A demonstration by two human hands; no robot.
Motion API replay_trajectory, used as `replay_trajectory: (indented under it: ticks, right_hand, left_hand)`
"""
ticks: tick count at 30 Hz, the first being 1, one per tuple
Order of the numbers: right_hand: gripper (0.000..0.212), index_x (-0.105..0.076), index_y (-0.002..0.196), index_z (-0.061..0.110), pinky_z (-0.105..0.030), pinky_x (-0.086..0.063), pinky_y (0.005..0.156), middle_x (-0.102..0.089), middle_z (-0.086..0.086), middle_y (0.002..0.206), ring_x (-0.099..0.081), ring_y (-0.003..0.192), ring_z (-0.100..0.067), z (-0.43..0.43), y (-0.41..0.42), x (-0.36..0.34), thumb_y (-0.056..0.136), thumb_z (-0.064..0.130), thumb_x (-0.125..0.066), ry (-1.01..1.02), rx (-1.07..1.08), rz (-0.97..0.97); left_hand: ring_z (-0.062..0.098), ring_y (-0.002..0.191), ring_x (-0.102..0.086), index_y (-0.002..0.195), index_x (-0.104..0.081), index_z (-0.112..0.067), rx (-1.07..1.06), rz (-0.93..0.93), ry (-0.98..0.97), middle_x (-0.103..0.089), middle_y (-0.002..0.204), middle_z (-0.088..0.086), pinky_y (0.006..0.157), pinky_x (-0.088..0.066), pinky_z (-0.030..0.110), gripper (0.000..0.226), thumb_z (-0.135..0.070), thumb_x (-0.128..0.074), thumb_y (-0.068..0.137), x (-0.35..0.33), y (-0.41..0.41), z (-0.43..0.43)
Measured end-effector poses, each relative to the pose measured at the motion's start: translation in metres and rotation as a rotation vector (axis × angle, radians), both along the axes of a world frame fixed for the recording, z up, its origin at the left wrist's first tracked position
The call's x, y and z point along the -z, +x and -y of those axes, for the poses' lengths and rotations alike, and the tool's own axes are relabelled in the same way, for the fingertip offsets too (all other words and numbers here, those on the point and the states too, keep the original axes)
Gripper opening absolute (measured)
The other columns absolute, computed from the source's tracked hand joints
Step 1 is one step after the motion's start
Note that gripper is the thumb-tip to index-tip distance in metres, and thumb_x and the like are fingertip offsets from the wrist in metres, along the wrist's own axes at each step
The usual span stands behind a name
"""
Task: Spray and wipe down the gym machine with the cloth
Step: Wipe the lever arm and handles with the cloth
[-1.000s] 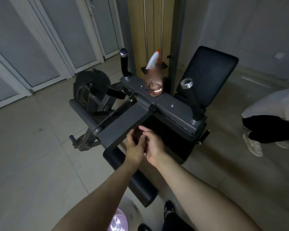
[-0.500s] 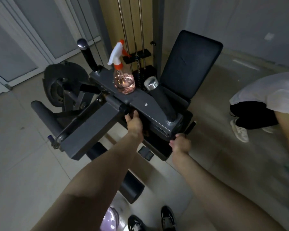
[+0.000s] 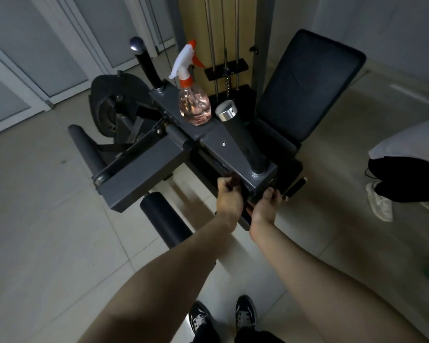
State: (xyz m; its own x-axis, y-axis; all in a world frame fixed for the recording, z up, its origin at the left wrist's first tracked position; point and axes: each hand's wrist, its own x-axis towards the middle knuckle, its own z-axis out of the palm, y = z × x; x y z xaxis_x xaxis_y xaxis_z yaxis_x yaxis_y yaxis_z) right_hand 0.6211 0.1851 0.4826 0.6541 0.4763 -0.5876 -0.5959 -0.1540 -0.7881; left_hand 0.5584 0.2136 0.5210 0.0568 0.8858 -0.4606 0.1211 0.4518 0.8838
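Note:
The grey gym machine (image 3: pixel 216 141) stands in front of me, with two upright black handles on its crossbar. A clear spray bottle (image 3: pixel 195 107) of pink liquid, with a white and orange trigger, stands on the crossbar between the handles. My left hand (image 3: pixel 229 198) holds a small dark cloth (image 3: pixel 234 181) against the front face of the crossbar, near its right end. My right hand (image 3: pixel 265 206) is just to its right, curled under the lower edge of that same end. Most of the cloth is hidden by my fingers.
A black padded backrest (image 3: pixel 305 85) rises behind the crossbar, and a black roller pad (image 3: pixel 164 216) lies low in front. The weight stack rods (image 3: pixel 223 45) stand at the back. Another person (image 3: pixel 406 169) crouches on the tiled floor at the right.
My left hand slid right along the crossbar's front with the cloth. My right hand moved left to meet it under the bar's end. The view shifted closer.

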Motion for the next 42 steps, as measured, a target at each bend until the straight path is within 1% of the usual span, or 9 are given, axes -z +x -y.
replay_trajectory:
  ticks: [4, 8, 13, 15, 19, 24, 29, 34, 42]
  right_hand:
    - [0.030, -0.050, 0.133, 0.024, -0.040, -0.051, 0.090, -0.058, -0.015, 0.132, -0.061, 0.112, -0.032, 0.011, -0.022, 0.006, 0.107, 0.033, -0.040, -0.032, -0.076, -0.022]
    - [0.044, -0.051, 0.138, 0.014, -0.047, -0.045, 0.102, -0.055, -0.018, 0.136, -0.055, 0.121, -0.034, 0.032, -0.059, 0.015, 0.102, 0.035, -0.040, -0.037, -0.294, -0.038]
    - [0.035, -0.059, 0.124, 0.017, -0.041, -0.045, 0.097, -0.062, -0.016, 0.119, -0.058, 0.107, -0.031, 0.028, -0.115, -0.003, 0.100, 0.040, -0.048, -0.230, -0.364, 0.022]
    - [0.049, -0.055, 0.132, 0.023, -0.050, -0.044, 0.104, -0.058, -0.015, 0.131, -0.055, 0.117, -0.036, 0.023, -0.152, -0.014, 0.096, 0.054, -0.042, -0.251, -0.456, 0.126]
    - [0.039, -0.053, 0.135, 0.022, -0.047, -0.044, 0.101, -0.056, -0.008, 0.133, -0.055, 0.117, -0.036, 0.018, -0.235, -0.041, 0.105, 0.044, -0.040, -0.155, -0.508, 0.197]
    - [0.052, -0.055, 0.136, 0.019, -0.045, -0.052, 0.096, -0.063, -0.014, 0.127, -0.062, 0.110, -0.034, 0.027, -0.348, -0.060, 0.099, 0.055, -0.050, -0.060, -0.501, 0.059]
    - [0.059, -0.052, 0.140, 0.024, -0.047, -0.054, 0.097, -0.062, -0.011, 0.130, -0.064, 0.111, -0.029, 0.029, -0.449, -0.073, 0.095, 0.061, -0.051, 0.027, -0.496, 0.050]
    - [0.035, -0.049, 0.136, 0.026, -0.045, -0.055, 0.090, -0.060, -0.010, 0.127, -0.062, 0.110, -0.026, 0.020, -0.507, -0.095, 0.104, 0.040, -0.049, 0.202, -0.474, -0.089]
    - [0.035, -0.047, 0.131, 0.031, -0.050, -0.054, 0.098, -0.058, -0.007, 0.131, -0.062, 0.115, -0.024, -0.024, -0.557, -0.093, 0.099, 0.019, -0.055, 0.234, -0.497, 0.149]
  left_hand:
    - [0.020, 0.090, -0.062, 0.085, -0.057, -0.026, 0.208, -0.024, -0.015, -0.064, 0.089, 0.000, 0.081, -0.054, 0.036, 0.029, -0.001, -0.052, 0.099, -0.006, -0.013, 0.018]
    - [0.017, 0.097, -0.059, 0.095, -0.058, -0.029, 0.324, -0.029, -0.006, -0.063, 0.098, 0.000, 0.098, -0.048, 0.038, 0.027, -0.003, -0.051, 0.101, -0.008, -0.049, 0.042]
    - [0.016, 0.099, -0.065, 0.125, -0.045, -0.028, 0.117, 0.000, -0.026, -0.064, 0.112, 0.003, 0.096, -0.054, 0.037, 0.023, -0.025, -0.053, 0.104, -0.019, -0.139, 0.044]
    - [0.015, 0.099, -0.066, 0.121, -0.047, -0.029, 0.086, -0.011, 0.004, -0.065, 0.112, 0.003, 0.089, -0.055, 0.032, 0.019, -0.026, -0.054, 0.104, -0.025, -0.177, 0.041]
    - [0.017, 0.086, -0.065, 0.101, -0.056, -0.015, 0.005, -0.075, 0.082, -0.067, 0.095, 0.005, 0.070, -0.050, 0.021, 0.010, -0.024, -0.056, 0.103, -0.040, -0.260, 0.036]
    - [0.023, 0.076, -0.071, 0.077, -0.069, -0.013, -0.049, -0.197, 0.167, -0.073, 0.075, 0.005, 0.077, -0.059, 0.042, 0.030, -0.039, -0.065, 0.092, -0.058, -0.389, 0.038]
    - [0.016, 0.060, -0.058, 0.085, -0.059, -0.013, -0.129, -0.023, 0.095, -0.063, 0.073, 0.006, 0.052, -0.043, 0.024, 0.025, -0.031, -0.057, 0.102, -0.074, -0.497, 0.051]
    - [0.012, 0.055, -0.055, 0.090, -0.064, -0.011, -0.134, 0.058, 0.061, -0.062, 0.066, 0.000, 0.048, -0.040, 0.022, 0.033, -0.036, -0.050, 0.105, -0.095, -0.546, 0.046]
    - [0.015, 0.070, -0.071, 0.117, -0.062, -0.004, -0.148, 0.176, 0.090, -0.075, 0.086, 0.006, 0.054, -0.052, 0.024, 0.037, -0.034, -0.044, 0.108, -0.101, -0.594, 0.007]
